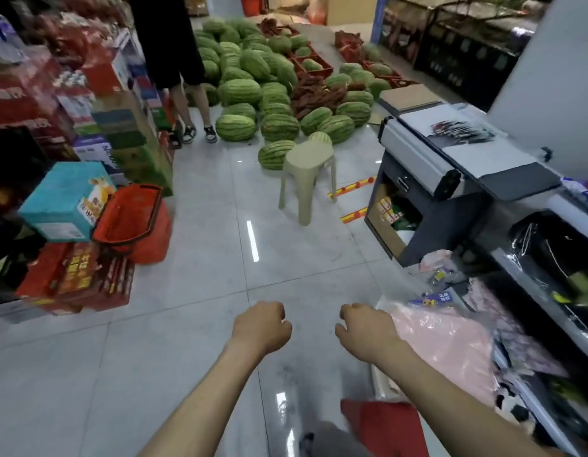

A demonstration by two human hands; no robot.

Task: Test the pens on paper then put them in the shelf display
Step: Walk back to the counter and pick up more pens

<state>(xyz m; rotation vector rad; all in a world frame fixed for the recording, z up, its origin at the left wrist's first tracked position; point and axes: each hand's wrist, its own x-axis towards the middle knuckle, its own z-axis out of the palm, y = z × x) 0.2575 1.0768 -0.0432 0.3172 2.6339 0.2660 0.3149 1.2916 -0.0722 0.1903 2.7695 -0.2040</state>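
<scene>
1. While both hands hang out over the floor point(187, 324) at 6 o'clock, neither has a pen. The left grip point(261, 324) is curled into a fist with nothing showing out of it. The right grip point(366, 328) is loosely curled, its fingers hanging on nothing.
2. No pen or sheet of paper can be picked out for certain. A dark bundle of slim packets point(462, 130) lies on the desk point(490, 156) at 2 o'clock and may be the pens, but it is too blurred to say. The risk is picking up the wrong stock.
3. I judge that testing could go wrong for want of paper. The desk's grey top is the only flat place in view, and a pen tried there without a sheet would mark it.
4. The shelf point(533, 278) runs along 3 to 4 o'clock, just beside the right grip, and is heaped with pink bags point(451, 344) and loose packets. A reach into it could drag the bags to the floor. Pens set down there could slip under the plastic out of sight, and I cannot see a free display slot.
5. The way to the desk is crowded. A stool point(307, 169) stands at 12 o'clock near the desk's corner, with watermelons point(253, 80) behind it. A red basket point(128, 216) sits at 10 o'clock, and another person stands at 11 o'clock. The glossy floor looks slippery, so a hurried step with pens in hand could end in a stumble and scattered pens.
</scene>
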